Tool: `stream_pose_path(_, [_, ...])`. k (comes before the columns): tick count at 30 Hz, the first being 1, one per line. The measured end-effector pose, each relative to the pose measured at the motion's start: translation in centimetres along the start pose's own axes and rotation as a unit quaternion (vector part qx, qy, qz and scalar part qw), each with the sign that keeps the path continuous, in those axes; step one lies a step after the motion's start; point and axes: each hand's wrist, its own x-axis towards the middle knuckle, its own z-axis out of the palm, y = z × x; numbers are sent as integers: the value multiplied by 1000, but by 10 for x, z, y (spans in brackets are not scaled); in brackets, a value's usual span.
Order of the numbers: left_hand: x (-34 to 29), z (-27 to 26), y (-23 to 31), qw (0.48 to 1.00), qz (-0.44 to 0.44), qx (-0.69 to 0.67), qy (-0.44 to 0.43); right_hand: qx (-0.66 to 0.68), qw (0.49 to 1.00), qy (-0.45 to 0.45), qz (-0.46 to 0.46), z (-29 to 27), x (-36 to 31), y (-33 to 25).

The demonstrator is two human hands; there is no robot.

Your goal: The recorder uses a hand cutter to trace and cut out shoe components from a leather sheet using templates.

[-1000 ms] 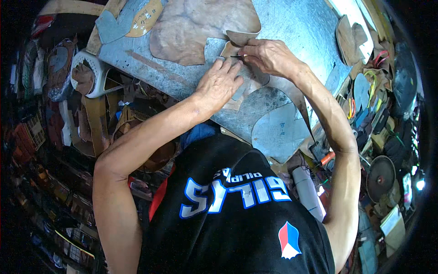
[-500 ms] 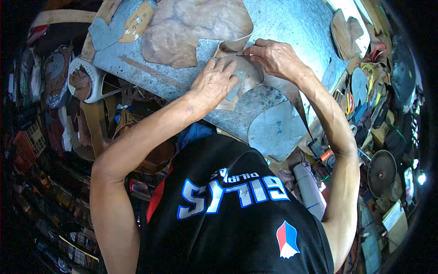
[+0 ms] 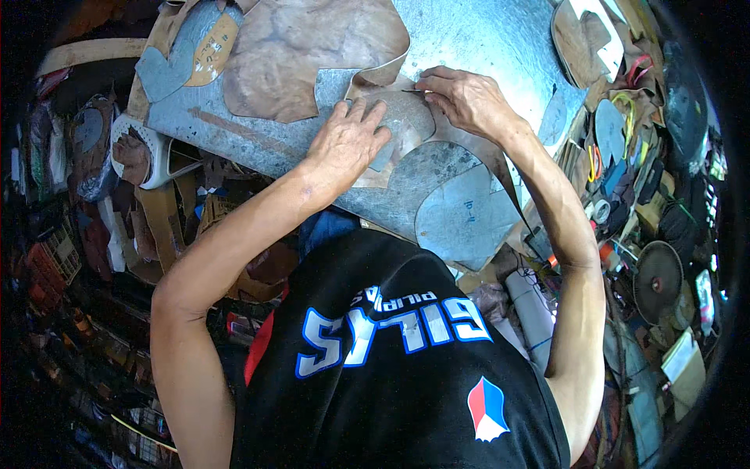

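My left hand (image 3: pixel 344 147) lies with fingers spread, pressing on a greyish curved pattern piece (image 3: pixel 409 111) over brown leather. Just right of it, my right hand (image 3: pixel 471 100) is closed in a pinch on a thin dark tool, mostly hidden by the fingers. Its tip is at the upper edge of the pattern piece. The large brown leather sheet (image 3: pixel 312 48) spreads beyond my left hand, and a strip of it curls up near the tool. A narrow leather band runs under my right wrist toward the table's near edge.
All this lies on a metal-topped table (image 3: pixel 269 147). A grey rounded pattern (image 3: pixel 461 215) sits at its near edge. More patterns (image 3: pixel 212 51) lie far left, and brown pieces (image 3: pixel 578 43) far right. A white stool (image 3: pixel 148 156) stands left; a round fan (image 3: pixel 656 281) and clutter are right.
The view has shifted a little, so the table appears farther left. My left hand stays pressed in place. My right hand has moved slightly rightward along the pattern piece's edge with the tool.
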Motion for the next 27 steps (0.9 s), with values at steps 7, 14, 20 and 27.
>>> stream_pose_path(7, [1, 5, 0, 1000, -5, -7, 14, 1, 1000, -3, 31, -1, -6, -1])
stream_pose_path(14, [1, 4, 1, 1000, -6, -16, 16, 19, 999, 6, 33, 4, -13, 5])
stream_pose_path(20, [2, 1, 1, 1000, -8, -3, 8, 41, 999, 2, 27, 1, -15, 8])
stream_pose_path(27, [7, -4, 4, 1000, -11, 12, -24, 84, 994, -43, 59, -4, -17, 6])
